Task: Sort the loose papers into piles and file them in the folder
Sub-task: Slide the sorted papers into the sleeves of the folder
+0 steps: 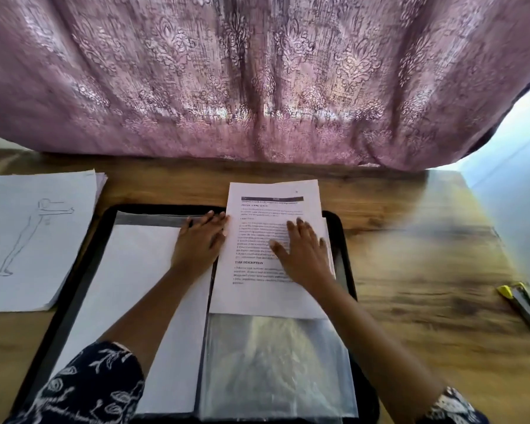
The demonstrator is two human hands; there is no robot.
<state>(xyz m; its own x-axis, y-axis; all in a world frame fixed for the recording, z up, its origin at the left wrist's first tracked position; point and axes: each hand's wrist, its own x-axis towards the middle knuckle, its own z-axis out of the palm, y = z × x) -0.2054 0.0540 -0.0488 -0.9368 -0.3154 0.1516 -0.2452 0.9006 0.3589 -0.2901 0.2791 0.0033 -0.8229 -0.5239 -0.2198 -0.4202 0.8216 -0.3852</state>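
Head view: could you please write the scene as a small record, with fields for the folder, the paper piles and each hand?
folder: black, open flat on the wooden table, clear sleeves inside
printed papers: stack on the folder's right half, overhanging its far rim
drawing pile: on the table left of the folder, figure sketch on top
left hand: flat, fingertips at the printed papers' left edge
right hand: flat on the printed papers, fingers spread
tool: yellow-tipped, at the table's right edge
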